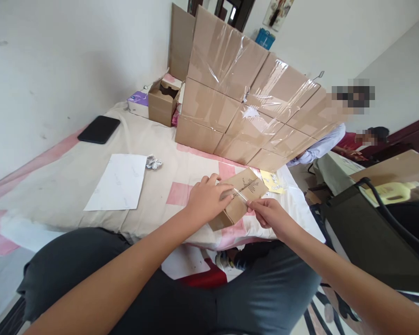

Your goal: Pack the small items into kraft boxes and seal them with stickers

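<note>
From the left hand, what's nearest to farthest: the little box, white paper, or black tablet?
1. Little box, right under the left hand.
2. White paper, off to its left.
3. Black tablet, farthest, left and at the back.

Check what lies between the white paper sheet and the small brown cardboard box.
Head view: only the cream bed cover with a pink square patch lies between white paper sheet and small brown cardboard box; crumpled silvery scrap sits off that line.

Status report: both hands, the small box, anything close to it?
Left hand gripping small cardboard box on the bed cover. Right hand pinching clear tape strip across its top. Yellow paper slip lies just behind; stack of taped cartons further back.
</note>
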Motion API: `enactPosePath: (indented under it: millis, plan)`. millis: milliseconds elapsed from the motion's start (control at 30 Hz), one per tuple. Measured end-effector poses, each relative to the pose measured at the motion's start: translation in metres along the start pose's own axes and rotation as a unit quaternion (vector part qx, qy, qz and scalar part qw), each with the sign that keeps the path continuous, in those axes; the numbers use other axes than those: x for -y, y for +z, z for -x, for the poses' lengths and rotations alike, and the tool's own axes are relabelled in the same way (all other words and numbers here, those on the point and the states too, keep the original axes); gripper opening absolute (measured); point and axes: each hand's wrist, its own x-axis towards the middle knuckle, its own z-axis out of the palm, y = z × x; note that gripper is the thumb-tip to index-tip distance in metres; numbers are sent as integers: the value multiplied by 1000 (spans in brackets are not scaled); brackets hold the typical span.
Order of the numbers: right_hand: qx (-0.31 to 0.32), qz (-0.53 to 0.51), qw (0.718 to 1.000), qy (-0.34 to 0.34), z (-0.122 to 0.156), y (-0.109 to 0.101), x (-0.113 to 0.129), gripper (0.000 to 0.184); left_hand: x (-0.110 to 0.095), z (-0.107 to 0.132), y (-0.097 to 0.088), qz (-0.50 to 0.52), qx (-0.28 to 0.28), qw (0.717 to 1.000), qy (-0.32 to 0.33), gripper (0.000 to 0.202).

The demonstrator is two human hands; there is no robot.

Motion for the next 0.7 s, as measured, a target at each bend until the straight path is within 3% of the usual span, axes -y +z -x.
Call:
enactPosePath:
  millis: [267, 467, 533, 600, 700]
  plan:
    - [-7, 0, 999, 34, 0, -1, -4, 38, 1, 0, 3, -7, -5, 1000, -1, 35]
    - [-8, 49, 997, 54, 14, -15, -17, 41, 6, -2, 3, -5, 1, 1000, -7, 37]
    - [-39, 94, 995, -4, 19, -20, -19, 43, 5, -3, 3, -2, 2, 1000, -8, 37]
    - [-84, 167, 974, -130, 22, -24, -17, 42, 4, -2, 3, -3, 5, 1000, -6, 38]
    - [-106, 274, 894, -338, 17, -22, -5, 30, 1, -1, 3, -7, 2, 1000, 1, 38]
